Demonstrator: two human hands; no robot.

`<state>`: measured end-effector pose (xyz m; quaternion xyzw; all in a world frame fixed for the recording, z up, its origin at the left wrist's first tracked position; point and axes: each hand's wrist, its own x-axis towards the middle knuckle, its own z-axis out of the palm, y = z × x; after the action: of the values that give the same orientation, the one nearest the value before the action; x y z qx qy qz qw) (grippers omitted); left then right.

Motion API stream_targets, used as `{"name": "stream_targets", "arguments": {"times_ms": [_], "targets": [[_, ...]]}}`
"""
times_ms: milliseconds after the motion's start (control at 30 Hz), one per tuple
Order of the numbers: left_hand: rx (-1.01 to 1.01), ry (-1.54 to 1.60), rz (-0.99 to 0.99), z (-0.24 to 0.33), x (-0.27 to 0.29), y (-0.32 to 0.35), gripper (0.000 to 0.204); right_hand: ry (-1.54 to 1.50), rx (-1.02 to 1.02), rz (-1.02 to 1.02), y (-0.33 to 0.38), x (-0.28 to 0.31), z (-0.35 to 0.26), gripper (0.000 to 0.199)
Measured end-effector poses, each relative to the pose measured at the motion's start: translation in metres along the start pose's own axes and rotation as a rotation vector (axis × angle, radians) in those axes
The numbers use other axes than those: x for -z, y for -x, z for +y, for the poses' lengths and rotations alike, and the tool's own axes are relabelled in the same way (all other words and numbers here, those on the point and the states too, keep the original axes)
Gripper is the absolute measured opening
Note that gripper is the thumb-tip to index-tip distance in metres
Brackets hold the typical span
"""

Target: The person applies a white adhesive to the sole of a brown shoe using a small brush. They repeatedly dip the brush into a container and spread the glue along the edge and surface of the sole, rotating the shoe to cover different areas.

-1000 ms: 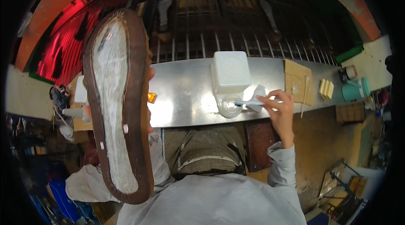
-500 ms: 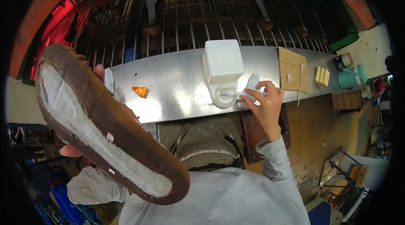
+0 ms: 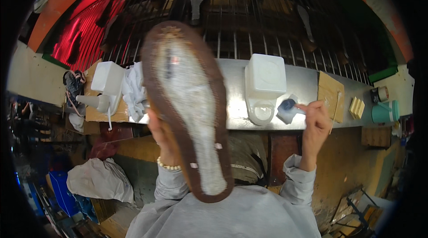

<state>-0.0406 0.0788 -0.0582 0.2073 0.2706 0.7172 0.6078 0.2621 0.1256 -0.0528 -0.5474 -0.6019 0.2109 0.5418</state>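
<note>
Reading the view as a dial, we hold a brown shoe (image 3: pixel 187 82) just left of the hub, its sole turned up toward us, the broad end at 11 o'clock and the narrower end at 6. A grey-white panel fills the middle of the sole, and the broad end is a little blurred. Our left hand (image 3: pixel 162 137), at 8 o'clock, grasps the shoe along its side; most of the fingers are hidden behind it. A beaded bracelet (image 3: pixel 168 165) circles that wrist. At 3 o'clock, our right hand (image 3: pixel 316 120) pinches a small tool (image 3: pixel 288 104) with a dark, rounded head, over a white scrap (image 3: pixel 286 116) on the metal bench (image 3: pixel 237 104); we cannot tell whether the two touch. Between tool and shoe sits a clear dish (image 3: pixel 261 111), with a white container (image 3: pixel 266 74) at 2 o'clock just behind it. Crumpled white cloth (image 3: pixel 133 93) lies at 9 o'clock, beside a white bottle (image 3: pixel 108 77) with a nozzle. Toward 12 o'clock, more shoes lie across a barred rack (image 3: pixel 235 44).
</note>
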Motion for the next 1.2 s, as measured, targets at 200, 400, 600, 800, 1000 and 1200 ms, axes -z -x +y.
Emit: {"name": "stream_targets", "arguments": {"times_ms": [200, 400, 600, 800, 1000, 1200], "targets": [[0.124, 0.062, -0.1, -0.017, -0.006, 0.005, 0.091, 0.205, 0.667, 0.018, -0.067, -0.025, -0.08, 0.038], [0.149, -0.07, -0.209, -0.018, -0.011, -0.002, 0.087, 0.19, 0.724, -0.159, -0.063, -0.02, -0.098, 0.038], [0.19, -0.17, -0.326, -0.019, -0.01, 0.004, 0.082, 0.232, 0.613, 0.006, -0.075, -0.025, -0.087, 0.031], [0.123, -0.116, -0.3, -0.016, -0.018, 0.002, 0.078, 0.195, 0.628, -0.185, -0.046, -0.018, -0.063, 0.032], [0.08, -0.081, 0.031, -0.012, -0.017, -0.02, 0.074, -0.051, 0.397, -0.49, 0.016, 0.004, -0.048, 0.027], [0.259, 0.64, -0.631, -0.006, -0.005, -0.039, 0.082, 0.667, 0.368, -0.226, -0.002, 0.015, 0.023, 0.023]]}}
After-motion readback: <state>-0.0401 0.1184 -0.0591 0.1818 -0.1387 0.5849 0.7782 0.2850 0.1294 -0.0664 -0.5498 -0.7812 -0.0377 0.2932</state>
